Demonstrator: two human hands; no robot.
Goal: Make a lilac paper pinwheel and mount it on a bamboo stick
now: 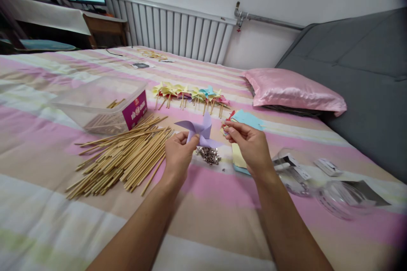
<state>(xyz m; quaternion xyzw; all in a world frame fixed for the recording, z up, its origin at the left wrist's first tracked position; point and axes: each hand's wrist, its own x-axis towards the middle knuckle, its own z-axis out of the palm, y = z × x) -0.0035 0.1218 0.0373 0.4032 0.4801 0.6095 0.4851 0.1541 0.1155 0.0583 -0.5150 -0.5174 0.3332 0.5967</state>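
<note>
Between the thumb and fingers of my left hand point(180, 152) is a purple paper pinwheel point(202, 129), its blades folded in. My right hand point(249, 142) is closed in a pinch to the right of it; whatever sits at the fingertips is too small to make out. Below the pinwheel lies a pile of small shiny metal pins point(210, 156). Yellow and blue paper sheets point(239, 156) lie partly hidden under my right hand, with more blue paper point(247, 118) behind it. A heap of thin wooden sticks point(127, 161) spreads out left of my left hand.
Farther back, several finished pinwheels on sticks point(190, 92) lie in a row. A clear plastic box point(95, 93) with sticks inside stands at left. Clear round containers point(341, 199) and small boxes point(327, 167) lie at right, a pink pillow point(295, 89) behind them.
</note>
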